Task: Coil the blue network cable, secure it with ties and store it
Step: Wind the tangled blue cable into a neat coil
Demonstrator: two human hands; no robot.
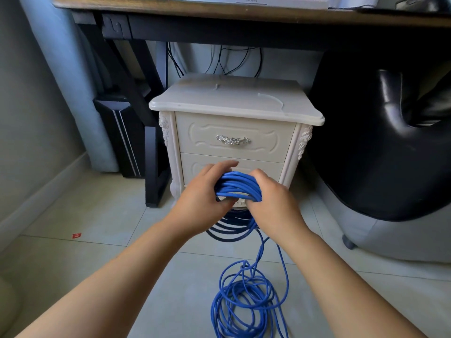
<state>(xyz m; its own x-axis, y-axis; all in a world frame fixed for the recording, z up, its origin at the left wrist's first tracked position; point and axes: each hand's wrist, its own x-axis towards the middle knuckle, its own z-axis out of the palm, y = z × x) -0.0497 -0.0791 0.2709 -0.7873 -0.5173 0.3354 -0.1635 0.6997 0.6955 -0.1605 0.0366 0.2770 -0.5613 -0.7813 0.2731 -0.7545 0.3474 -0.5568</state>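
At the far left a small red scrap lies on the floor. A dark computer tower stands beneath the table.

Toward the middle, our left grip is closed round the blue network cable, with fingers over the top of the bundled loops and the thumb beneath. The loops form a tight coil, held up in front of the lower drawer of a white nightstand. The coil's lower arc hangs in shadow under our hands. Just to the right, our right grip clasps the same bundle from the other side, fingers curled in under the strands. Two strands drop from the coil to a loose pile of cable on the tiles near us. A black chair fills the far right.

We judge the coiling to be under way but not finished, since much of the cable lies uncoiled. The next move calls for one grip to hold the coil firm while the other draws slack from the pile and lays on a matching loop. The twist at the top of the pile may snag. We see no ties, and both drawers are closed.
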